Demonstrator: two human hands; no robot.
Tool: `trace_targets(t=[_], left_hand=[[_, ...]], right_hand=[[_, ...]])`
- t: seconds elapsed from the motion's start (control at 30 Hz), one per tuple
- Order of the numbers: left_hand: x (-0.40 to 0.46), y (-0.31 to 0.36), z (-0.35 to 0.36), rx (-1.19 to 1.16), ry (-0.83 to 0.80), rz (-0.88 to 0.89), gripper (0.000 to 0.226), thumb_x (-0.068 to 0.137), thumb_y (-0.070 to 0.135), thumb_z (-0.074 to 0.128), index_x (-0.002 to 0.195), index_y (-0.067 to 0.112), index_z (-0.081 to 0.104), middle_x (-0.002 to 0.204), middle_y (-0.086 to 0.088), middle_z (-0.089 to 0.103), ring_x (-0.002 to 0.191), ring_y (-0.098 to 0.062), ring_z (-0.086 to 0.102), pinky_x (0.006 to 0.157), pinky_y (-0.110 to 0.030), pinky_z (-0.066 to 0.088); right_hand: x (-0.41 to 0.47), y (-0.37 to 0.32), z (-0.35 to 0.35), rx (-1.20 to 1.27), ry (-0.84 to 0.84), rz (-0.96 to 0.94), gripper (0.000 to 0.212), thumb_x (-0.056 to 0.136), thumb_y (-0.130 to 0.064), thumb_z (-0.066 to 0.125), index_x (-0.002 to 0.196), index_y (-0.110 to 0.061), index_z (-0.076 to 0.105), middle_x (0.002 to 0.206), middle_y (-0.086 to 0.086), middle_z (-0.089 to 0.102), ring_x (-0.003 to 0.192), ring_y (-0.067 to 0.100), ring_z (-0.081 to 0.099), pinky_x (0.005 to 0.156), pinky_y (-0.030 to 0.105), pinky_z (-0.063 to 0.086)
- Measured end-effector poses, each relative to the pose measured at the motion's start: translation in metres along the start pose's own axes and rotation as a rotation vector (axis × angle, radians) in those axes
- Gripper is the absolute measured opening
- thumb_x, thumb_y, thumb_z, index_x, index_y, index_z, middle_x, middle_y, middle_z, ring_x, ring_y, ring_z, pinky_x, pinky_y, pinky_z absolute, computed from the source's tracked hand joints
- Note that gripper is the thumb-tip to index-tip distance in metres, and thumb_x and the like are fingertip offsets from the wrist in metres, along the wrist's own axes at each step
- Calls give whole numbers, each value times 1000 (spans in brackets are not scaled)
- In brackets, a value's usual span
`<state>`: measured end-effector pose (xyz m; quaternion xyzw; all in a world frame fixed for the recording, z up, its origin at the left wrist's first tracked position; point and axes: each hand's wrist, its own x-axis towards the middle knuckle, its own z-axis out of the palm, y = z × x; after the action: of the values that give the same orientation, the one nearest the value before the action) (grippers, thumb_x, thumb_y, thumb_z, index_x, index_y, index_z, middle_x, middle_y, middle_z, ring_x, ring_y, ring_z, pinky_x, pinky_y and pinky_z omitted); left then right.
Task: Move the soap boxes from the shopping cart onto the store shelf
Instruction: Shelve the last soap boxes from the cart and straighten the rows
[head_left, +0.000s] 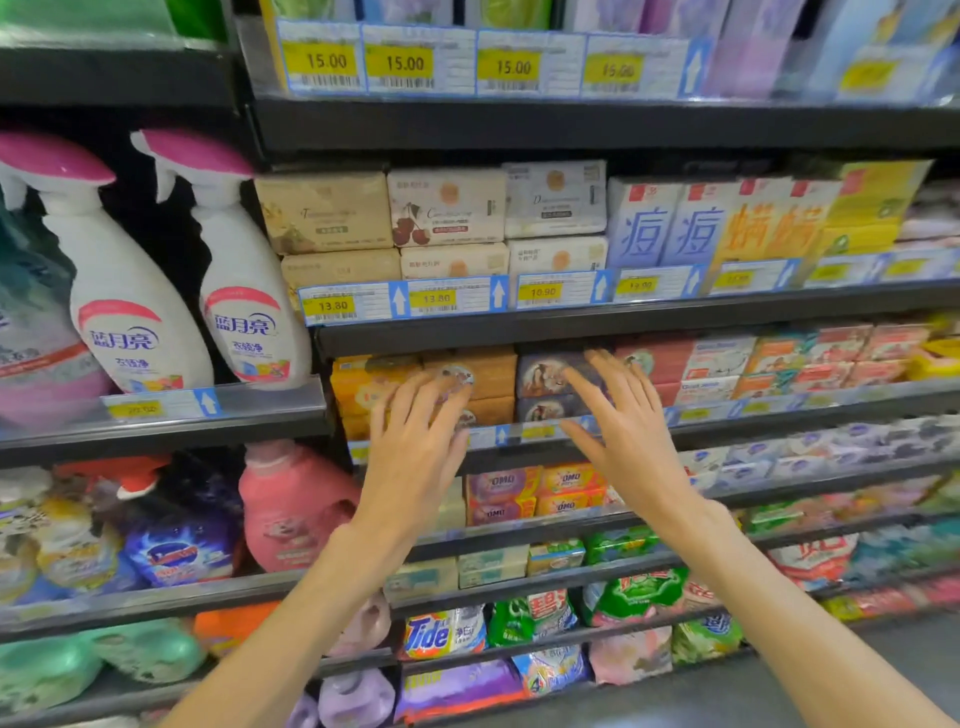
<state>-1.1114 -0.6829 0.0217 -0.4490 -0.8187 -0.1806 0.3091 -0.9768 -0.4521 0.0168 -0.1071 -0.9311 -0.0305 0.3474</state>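
Both my hands reach out to the middle store shelf (779, 402), fingers spread and straight, holding nothing. My left hand (418, 447) is in front of the tan-orange soap boxes (493, 374), fingertips at or near their fronts. My right hand (618, 421) is in front of the dark purple-grey soap boxes (543, 375), stacked two high. Yellow-orange soap boxes (358, 387) stand at the left end of that row. The shopping cart is out of view.
The shelf above carries beige and white soap boxes (447, 213) and blue and yellow cartons (675, 223) behind price tags. White spray bottles (244, 291) with pink heads stand at the left. Lower shelves hold detergent bags and a pink jug (291, 509).
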Motion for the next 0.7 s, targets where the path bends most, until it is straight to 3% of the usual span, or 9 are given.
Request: trace_targets(t=[0.13, 0.37, 0.57, 0.7], left_hand=[[13, 35, 15, -55, -26, 14, 40, 95, 27, 59, 133, 17, 53, 135, -4, 52, 132, -28, 42, 105, -45, 34], [39, 99, 37, 4, -10, 1, 38, 96, 21, 58, 133, 15, 55, 129, -7, 54, 124, -29, 46, 101, -43, 38], [30, 146, 72, 73, -204, -123, 50, 101, 36, 42, 147, 17, 40, 135, -10, 47, 125, -30, 42, 104, -43, 38], [34, 157, 79, 143, -252, -176, 57, 99, 41, 46, 149, 15, 36, 142, -12, 40, 131, -31, 37, 110, -44, 34]], right_hand=[[-17, 37, -3, 50, 21, 89, 49, 92, -33, 64, 137, -15, 54, 141, 13, 48, 129, 35, 45, 109, 52, 35], [-30, 97, -5, 53, 69, 70, 45, 88, -24, 70, 131, -15, 59, 130, 9, 54, 116, 33, 51, 98, 47, 40], [-46, 119, 10, 13, -55, 14, 51, 92, -35, 61, 139, -19, 51, 138, 11, 50, 118, 35, 50, 103, 50, 37], [-44, 123, 17, -30, -87, -28, 58, 91, -40, 60, 142, -17, 47, 141, 15, 47, 128, 36, 45, 110, 53, 33]])
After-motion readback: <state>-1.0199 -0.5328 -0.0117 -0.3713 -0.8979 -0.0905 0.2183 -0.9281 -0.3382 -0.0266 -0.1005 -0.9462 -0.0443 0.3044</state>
